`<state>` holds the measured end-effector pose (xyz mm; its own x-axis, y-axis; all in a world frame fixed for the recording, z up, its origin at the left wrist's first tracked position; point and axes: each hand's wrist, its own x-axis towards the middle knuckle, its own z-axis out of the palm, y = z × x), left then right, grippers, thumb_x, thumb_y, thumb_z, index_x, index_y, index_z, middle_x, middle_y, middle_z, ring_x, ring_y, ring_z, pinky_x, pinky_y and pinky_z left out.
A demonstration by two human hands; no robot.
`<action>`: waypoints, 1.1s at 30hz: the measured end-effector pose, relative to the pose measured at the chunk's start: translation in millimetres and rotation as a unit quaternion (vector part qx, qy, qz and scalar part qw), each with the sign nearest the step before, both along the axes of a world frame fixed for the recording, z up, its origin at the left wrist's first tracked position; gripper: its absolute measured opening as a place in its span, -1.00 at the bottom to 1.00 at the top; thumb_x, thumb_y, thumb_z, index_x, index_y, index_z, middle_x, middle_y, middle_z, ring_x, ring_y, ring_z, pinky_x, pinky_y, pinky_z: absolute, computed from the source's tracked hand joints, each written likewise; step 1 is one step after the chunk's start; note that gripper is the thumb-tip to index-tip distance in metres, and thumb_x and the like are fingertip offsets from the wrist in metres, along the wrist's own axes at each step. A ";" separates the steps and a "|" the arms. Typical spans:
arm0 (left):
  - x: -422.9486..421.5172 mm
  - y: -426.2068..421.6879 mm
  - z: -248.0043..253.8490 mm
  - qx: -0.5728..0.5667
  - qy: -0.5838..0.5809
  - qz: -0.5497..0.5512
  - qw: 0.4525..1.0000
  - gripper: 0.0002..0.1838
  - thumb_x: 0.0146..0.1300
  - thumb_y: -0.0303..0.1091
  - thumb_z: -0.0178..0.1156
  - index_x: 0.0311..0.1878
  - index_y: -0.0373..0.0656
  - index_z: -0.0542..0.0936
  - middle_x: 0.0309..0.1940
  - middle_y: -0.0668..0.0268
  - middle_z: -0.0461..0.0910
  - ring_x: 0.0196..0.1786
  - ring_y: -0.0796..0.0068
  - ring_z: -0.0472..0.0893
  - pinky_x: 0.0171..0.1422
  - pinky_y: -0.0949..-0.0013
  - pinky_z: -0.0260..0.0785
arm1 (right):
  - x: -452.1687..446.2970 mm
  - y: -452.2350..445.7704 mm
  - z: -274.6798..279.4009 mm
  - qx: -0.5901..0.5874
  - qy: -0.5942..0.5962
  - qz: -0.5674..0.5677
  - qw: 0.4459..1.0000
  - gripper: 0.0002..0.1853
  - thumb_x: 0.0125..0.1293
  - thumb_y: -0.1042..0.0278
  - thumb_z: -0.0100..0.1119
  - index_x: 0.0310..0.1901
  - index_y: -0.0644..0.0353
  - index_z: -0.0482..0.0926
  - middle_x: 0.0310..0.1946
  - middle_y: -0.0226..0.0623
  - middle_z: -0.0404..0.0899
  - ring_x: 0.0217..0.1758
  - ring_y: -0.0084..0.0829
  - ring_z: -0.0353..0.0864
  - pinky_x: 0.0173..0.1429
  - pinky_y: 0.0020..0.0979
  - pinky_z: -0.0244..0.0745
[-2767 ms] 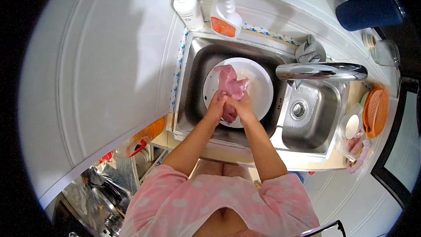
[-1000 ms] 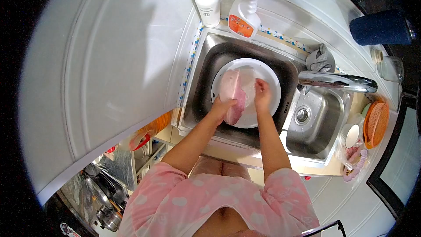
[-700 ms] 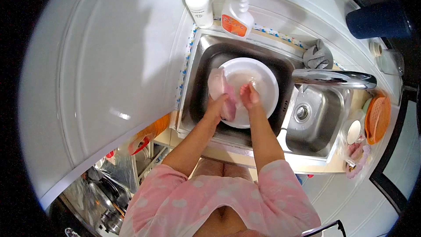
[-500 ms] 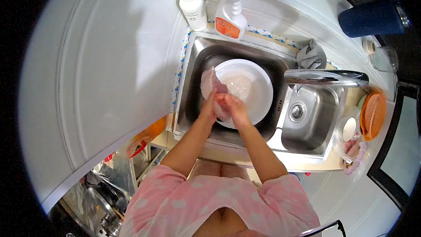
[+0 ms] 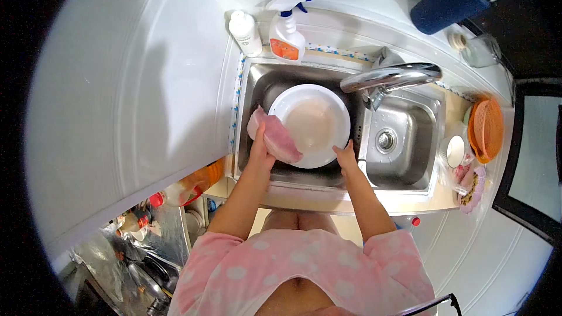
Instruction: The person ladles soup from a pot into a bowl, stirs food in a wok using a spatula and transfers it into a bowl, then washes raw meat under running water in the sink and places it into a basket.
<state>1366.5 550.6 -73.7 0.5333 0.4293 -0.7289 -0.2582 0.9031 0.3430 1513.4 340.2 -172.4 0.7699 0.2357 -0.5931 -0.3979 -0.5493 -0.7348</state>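
A slab of raw pink meat (image 5: 277, 138) rests in my left hand (image 5: 260, 151), whose fingers are closed around its lower edge at the left rim of the bowl. The white bowl (image 5: 309, 90) stands in the larger sink basin and holds some cloudy water. My right hand (image 5: 346, 157) grips the bowl's lower right rim, thumb on the inside and fingers outside.
A chrome faucet (image 5: 398, 76) arches between the large basin and the smaller basin (image 5: 410, 158). Behind the sink stand a spray bottle (image 5: 285, 38) and a white bottle (image 5: 246, 35). Orange baskets (image 5: 487, 129) and a white cup (image 5: 453, 151) sit at the right.
My right hand has left the meat and taken hold of the bowl's rim. The meat stays in my left hand at the bowl's left side. The camera view has shifted.
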 end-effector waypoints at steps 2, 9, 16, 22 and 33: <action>-5.2 -3.0 11.5 -0.005 -0.003 -0.008 1.000 -0.29 0.16 0.11 0.16 0.26 -0.11 0.25 0.18 0.19 0.35 0.24 0.20 0.34 0.32 0.05 0.18 | 4.6 2.6 17.6 -0.018 0.169 -0.031 0.985 -0.45 0.14 0.31 0.15 0.18 0.19 0.25 0.06 -0.12 0.37 0.06 -0.18 0.39 0.08 -0.18 0.38; -22.7 -4.4 42.1 -0.003 -0.003 -0.031 1.000 -0.29 0.14 0.10 0.19 0.27 -0.07 0.25 0.19 0.22 0.35 0.24 0.21 0.33 0.33 0.04 0.15 | 6.1 -0.2 -34.1 -0.005 0.411 -0.122 0.903 -0.71 0.09 0.27 0.15 -0.14 0.09 0.39 -0.40 -0.32 0.40 -0.45 -0.38 0.36 -0.45 -0.33 0.43; -28.8 -0.4 91.7 0.034 0.022 -0.045 0.998 -0.33 0.18 0.11 0.14 0.25 -0.09 0.28 0.18 0.22 0.37 0.22 0.20 0.35 0.31 0.04 0.17 | -11.2 20.2 11.4 0.075 0.281 -0.082 0.953 -0.60 0.04 0.39 0.10 -0.05 0.29 0.38 -0.29 -0.08 0.50 -0.34 -0.19 0.55 -0.51 -0.19 0.51; -42.6 6.4 86.1 0.075 -0.051 -0.068 0.993 -0.38 0.25 0.07 0.07 0.26 -0.07 0.25 0.12 0.21 0.39 0.19 0.24 0.38 0.25 0.05 0.26 | 4.1 30.5 62.5 -0.049 -0.073 0.130 0.988 -0.42 0.05 0.39 0.08 0.14 0.32 0.17 -0.14 0.18 0.46 -0.22 0.16 0.55 -0.17 -0.02 0.52; -42.8 11.9 78.0 0.068 -0.085 -0.089 0.990 -0.40 0.16 0.08 0.19 0.15 -0.08 0.37 0.07 0.27 0.46 0.15 0.28 0.43 0.22 0.09 0.28 | -32.0 42.2 223.6 -0.167 -0.423 0.315 0.833 -0.15 0.02 0.51 0.12 0.34 0.06 -0.11 0.14 0.11 0.17 -0.24 0.16 0.53 -0.23 -0.03 0.49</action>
